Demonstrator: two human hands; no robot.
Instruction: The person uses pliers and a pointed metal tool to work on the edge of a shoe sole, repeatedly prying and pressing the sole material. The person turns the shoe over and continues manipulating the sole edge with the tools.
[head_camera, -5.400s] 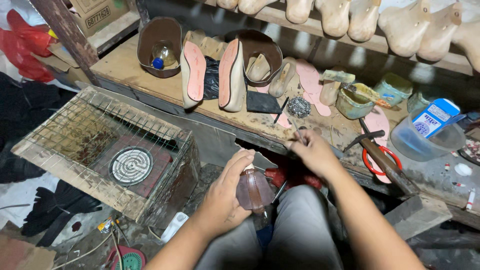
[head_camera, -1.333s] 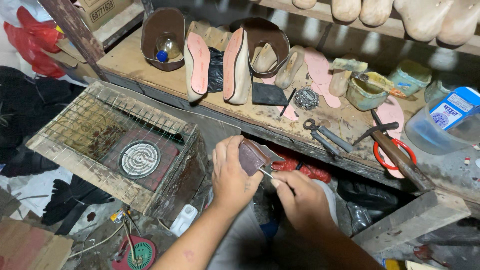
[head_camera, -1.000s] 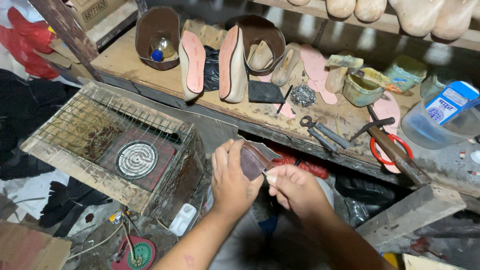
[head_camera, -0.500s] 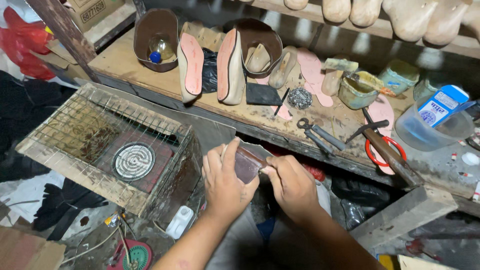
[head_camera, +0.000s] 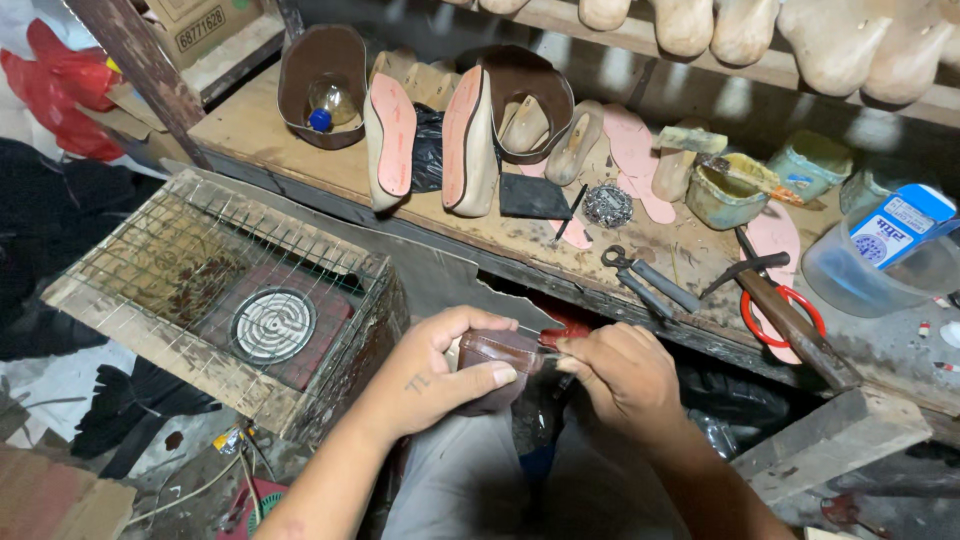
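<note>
Small brown leather shoe upper (head_camera: 497, 352) over the lap, just right of the wire-caged coil heater (head_camera: 268, 322), clamped by left hand (head_camera: 437, 372), thumb pressed on top. Right hand (head_camera: 620, 375) curled, pinching its edge, perhaps with a thin tool. Best kept firmly gripped, pulled evenly, below the cluttered wooden bench (head_camera: 300, 150).

Up and to the left of the fingers sits a wooden box topped with wire mesh (head_camera: 215, 270), a round coil heater (head_camera: 272, 325) inside it. Beyond the fingers, on the worn wooden counter (head_camera: 260, 140), two pink-soled shoe lasts (head_camera: 430, 140) stand upright. Up and to the right lie metal pincers (head_camera: 645, 283), red-handled scissors (head_camera: 775, 310) and a clear plastic tub (head_camera: 860, 275).
</note>
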